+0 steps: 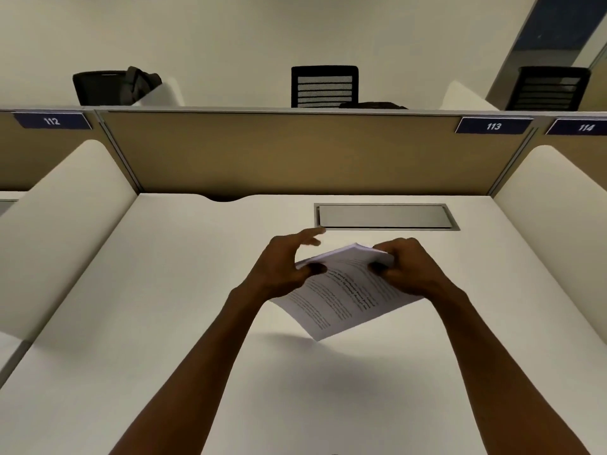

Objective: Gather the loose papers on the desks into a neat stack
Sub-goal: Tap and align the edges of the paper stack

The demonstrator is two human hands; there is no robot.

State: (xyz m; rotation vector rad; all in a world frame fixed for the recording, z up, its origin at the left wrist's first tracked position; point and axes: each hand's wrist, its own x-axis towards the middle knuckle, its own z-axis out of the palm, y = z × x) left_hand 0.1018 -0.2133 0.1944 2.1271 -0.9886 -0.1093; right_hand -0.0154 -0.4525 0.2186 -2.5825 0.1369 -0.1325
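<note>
From my head camera, I hold the papers (pixel 345 290) up off the desk (pixel 164 290), just past the middle of the view toward 1 o'clock, both arms stretched forward. My left hand (pixel 282 267) is on the stack's left edge, thumb pressed on the printed top sheet, the other fingers spread half open and reaching past the far edge. My right hand (pixel 407 270) is closed around the stack's far right corner, thumb on top, fingers curled under. The stack tilts, its near corner hanging toward 6 o'clock above its shadow. At 1 o'clock beyond my hands, a metal hatch (pixel 384 216) lies flush in the desk. A tan partition (pixel 279 152) rises at 12 o'clock, with the label 113 (pixel 493 126) at its right end.
</note>
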